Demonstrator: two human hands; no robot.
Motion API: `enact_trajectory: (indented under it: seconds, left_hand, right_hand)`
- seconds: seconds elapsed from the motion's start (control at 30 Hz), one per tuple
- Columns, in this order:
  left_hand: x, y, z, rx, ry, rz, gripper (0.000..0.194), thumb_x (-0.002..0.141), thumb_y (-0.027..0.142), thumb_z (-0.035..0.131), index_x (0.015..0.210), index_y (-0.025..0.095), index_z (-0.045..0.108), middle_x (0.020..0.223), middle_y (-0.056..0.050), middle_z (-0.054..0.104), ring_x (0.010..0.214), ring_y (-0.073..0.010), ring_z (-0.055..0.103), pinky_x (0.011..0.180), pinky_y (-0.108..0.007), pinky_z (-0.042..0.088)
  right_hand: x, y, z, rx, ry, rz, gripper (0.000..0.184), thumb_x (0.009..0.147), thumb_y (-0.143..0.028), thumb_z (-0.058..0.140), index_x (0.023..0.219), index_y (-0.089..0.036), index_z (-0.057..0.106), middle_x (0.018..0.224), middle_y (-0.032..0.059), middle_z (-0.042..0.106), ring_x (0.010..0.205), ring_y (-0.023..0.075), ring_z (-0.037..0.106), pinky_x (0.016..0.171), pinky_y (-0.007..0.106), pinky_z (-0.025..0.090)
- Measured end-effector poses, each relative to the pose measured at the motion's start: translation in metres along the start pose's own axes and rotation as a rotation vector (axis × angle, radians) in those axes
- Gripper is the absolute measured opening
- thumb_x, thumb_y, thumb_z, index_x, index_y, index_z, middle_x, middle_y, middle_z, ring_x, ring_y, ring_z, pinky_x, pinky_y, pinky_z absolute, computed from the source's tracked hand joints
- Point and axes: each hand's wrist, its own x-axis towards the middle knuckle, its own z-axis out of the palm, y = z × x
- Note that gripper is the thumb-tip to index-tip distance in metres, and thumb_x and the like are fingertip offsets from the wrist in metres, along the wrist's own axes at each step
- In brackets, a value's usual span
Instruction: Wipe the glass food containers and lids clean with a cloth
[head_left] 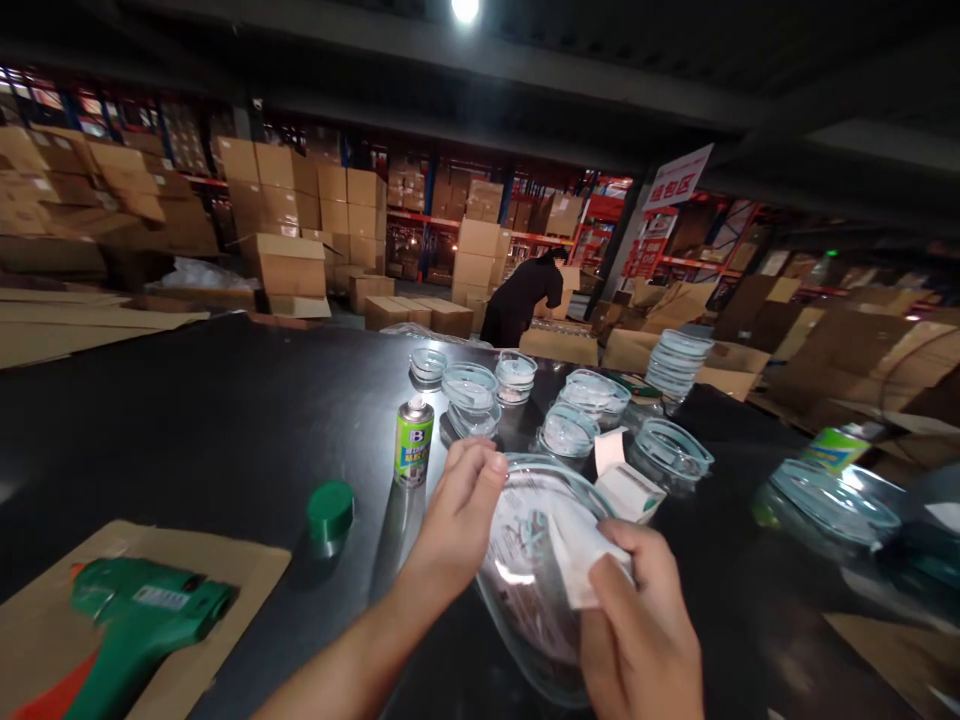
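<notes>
My left hand [463, 505] grips the far left rim of an oval glass dish [517, 610], thumb at the edge and fingers closed. The dish is tilted toward me, with dark streaks and a whitish mark showing on its surface. Pinched in my right hand [645, 620] is a thin white sheet [576, 560], tissue or paper, which lies against the right side of the dish. Just beyond the dish stands a small open white box [630, 490]. A green spray can [414, 442] is upright to the left of my left hand.
Several glass dishes [568, 430] sit in stacks on the dark table [225, 430], with a tall stack [679, 362] at the back. A green cap [330, 510] and a glue gun [150, 600] on cardboard [255, 575] lie left. A person [523, 297] bends beyond the table.
</notes>
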Motion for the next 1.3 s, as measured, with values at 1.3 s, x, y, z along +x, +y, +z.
enact_trajectory:
  seconds: [1.3]
  left_hand:
    - [0.001, -0.003, -0.002, 0.134, 0.079, 0.122, 0.035, 0.093, 0.043, 0.037, 0.086, 0.019, 0.061, 0.110, -0.010, 0.057, 0.107, -0.0215, 0.054, 0.091, -0.034, 0.044]
  right_hand:
    - [0.015, -0.009, 0.008, 0.024, -0.084, -0.028, 0.025, 0.084, -0.008, 0.037, 0.074, -0.019, 0.057, 0.094, 0.0066, 0.052, 0.080, 0.0187, 0.047, 0.070, 0.031, 0.041]
